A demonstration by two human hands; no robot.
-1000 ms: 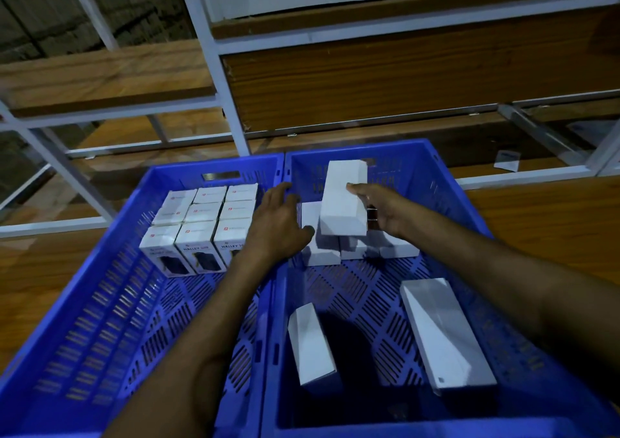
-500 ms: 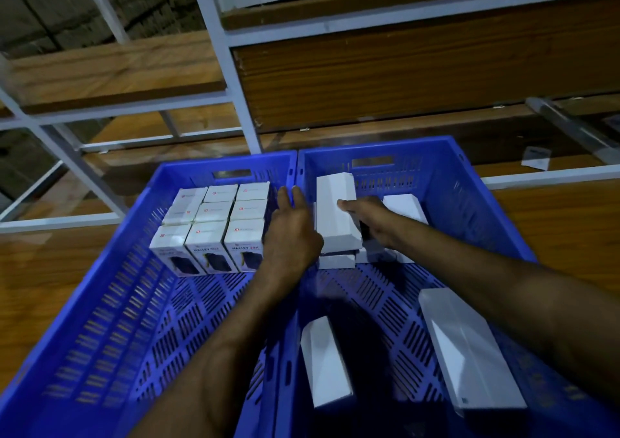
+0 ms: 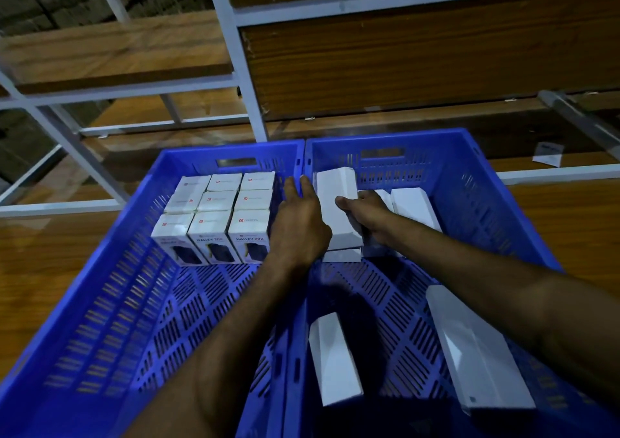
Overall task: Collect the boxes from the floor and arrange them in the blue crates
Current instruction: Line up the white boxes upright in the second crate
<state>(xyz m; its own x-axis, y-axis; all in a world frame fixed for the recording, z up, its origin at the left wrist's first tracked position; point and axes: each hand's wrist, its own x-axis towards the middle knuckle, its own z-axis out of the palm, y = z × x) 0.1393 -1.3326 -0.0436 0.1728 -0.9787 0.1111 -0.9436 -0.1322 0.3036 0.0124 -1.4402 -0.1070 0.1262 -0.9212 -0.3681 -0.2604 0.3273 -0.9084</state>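
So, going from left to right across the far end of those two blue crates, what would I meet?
Block of printed boxes → left hand → tall white box held between the hands → right hand → flat white box → right crate's side wall.

Two blue crates stand side by side. The left crate point(image 3: 100, 303) holds printed boxes point(image 3: 214, 216) in neat rows. In the right crate point(image 3: 486, 202), the left hand point(image 3: 298, 229) and right hand point(image 3: 367, 216) hold a long white box point(image 3: 337, 202) between them, above other white boxes
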